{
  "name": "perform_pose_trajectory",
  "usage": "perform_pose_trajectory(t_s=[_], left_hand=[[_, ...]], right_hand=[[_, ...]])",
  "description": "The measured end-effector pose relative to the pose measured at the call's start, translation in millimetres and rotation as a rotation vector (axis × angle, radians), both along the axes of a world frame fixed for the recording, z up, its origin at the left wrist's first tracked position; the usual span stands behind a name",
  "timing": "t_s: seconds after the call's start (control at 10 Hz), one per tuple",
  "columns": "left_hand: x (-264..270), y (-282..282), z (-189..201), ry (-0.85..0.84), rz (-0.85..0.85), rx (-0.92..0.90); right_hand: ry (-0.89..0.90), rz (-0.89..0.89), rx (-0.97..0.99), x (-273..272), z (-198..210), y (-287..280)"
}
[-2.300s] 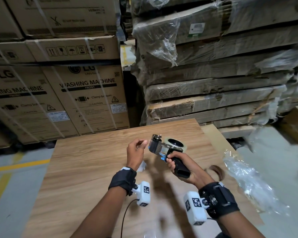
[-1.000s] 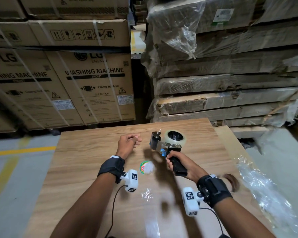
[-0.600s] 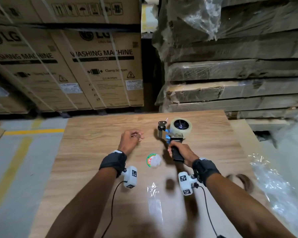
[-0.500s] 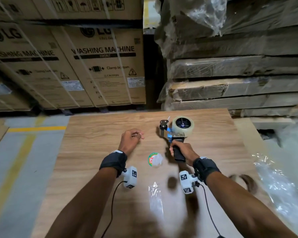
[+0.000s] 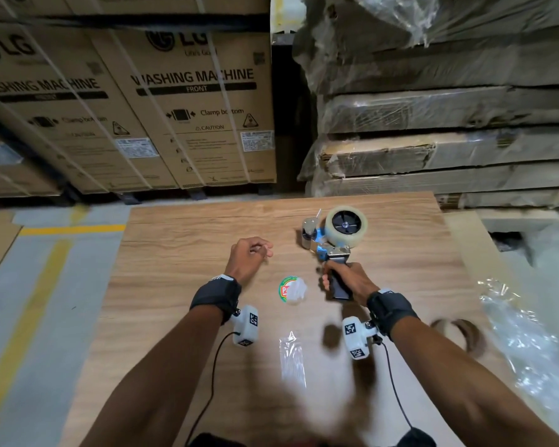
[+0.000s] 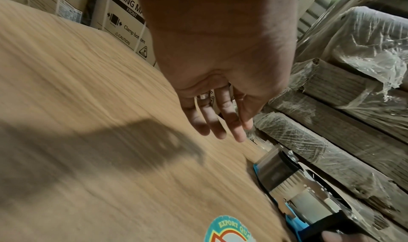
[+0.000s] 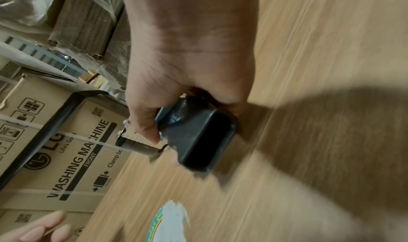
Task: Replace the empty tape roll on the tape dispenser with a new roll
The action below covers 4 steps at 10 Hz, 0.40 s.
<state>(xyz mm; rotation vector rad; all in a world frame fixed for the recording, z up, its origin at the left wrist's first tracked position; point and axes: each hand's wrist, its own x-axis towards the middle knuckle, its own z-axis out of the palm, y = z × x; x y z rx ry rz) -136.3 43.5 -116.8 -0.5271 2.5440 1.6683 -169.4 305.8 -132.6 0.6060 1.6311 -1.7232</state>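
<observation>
My right hand (image 5: pixel 344 279) grips the black handle (image 7: pixel 198 141) of the tape dispenser (image 5: pixel 328 248), which stands low over the wooden table (image 5: pixel 181 285). A full roll of clear tape (image 5: pixel 346 225) sits on the dispenser's black hub, with the metal blade end to its left. My left hand (image 5: pixel 252 253) hovers just left of the dispenser with relaxed fingers (image 6: pixel 220 122) and holds nothing. The dispenser's blade and brush (image 6: pixel 284 181) show in the left wrist view. An empty brown cardboard core (image 5: pixel 459 333) lies at the table's right edge.
A round green and red label (image 5: pixel 288 289) with crumpled film lies between my hands. A clear plastic strip (image 5: pixel 292 359) lies nearer me. Loose plastic wrap (image 5: pixel 530 350) hangs off the right side. Washing machine boxes (image 5: pixel 191 108) and wrapped cardboard stacks (image 5: pixel 433 140) stand behind the table.
My right hand has brought the dispenser from mid-air forward and down towards the table. The left hand has dropped away from the blade end, and its fingers have loosened.
</observation>
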Motion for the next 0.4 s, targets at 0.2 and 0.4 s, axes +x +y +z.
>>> perform_pose_trajectory(t_s=[0.2,0.4], left_hand=[[3.7,7.5,8.9,0.016,-0.048,-0.013],[9.0,17.2,29.5,0.073,-0.071,-0.091]], right_hand=[[0.27,0.144,0.511,10.0,24.7,8.7],[0.522,0.126,0.763,16.8,41.5,11.2]])
